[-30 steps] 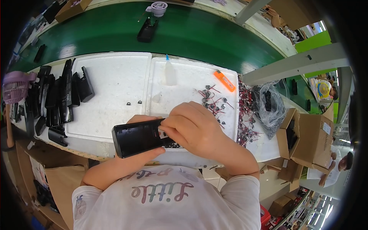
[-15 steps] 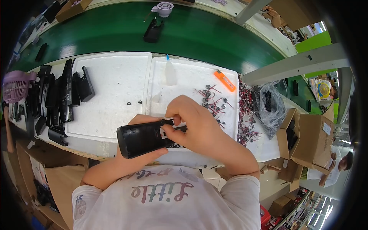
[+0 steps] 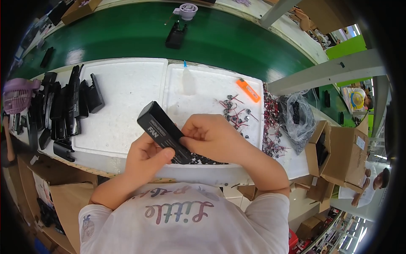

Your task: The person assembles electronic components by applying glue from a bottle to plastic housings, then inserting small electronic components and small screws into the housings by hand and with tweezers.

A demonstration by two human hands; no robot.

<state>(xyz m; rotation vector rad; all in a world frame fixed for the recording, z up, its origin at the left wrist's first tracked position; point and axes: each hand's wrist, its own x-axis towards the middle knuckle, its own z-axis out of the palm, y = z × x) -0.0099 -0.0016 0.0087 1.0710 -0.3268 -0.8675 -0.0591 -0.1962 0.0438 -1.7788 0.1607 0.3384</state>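
Note:
A long black plastic fan housing (image 3: pixel 164 132) is held tilted over the front of the white foam trays, its printed outer face turned up. My left hand (image 3: pixel 148 158) grips its lower left side, thumb on the printed face and fingers around the edge. At the opposite edge, my right hand (image 3: pixel 211 137) has curled fingers, with the thumb and fingertips pressed against the housing. Whether a small part sits between those fingertips is hidden. Small dark parts (image 3: pixel 205 161) lie just below my right hand. Behind it, small parts with red and black wires (image 3: pixel 234 112) are scattered on the right tray.
A squeeze bottle (image 3: pixel 188 81) with a blue tip and an orange utility knife (image 3: pixel 248 90) lie on the right tray. Black housings (image 3: pixel 63 101) are stacked at left beside a purple fan cage (image 3: pixel 19 95). A clear bag (image 3: pixel 296 116) stands right. Beyond runs a green conveyor belt (image 3: pixel 237 38).
The housing has been turned over, from its hollow inner side to its printed outer face, and its far end swung upward. On the belt, a purple fan and black housing have shifted right.

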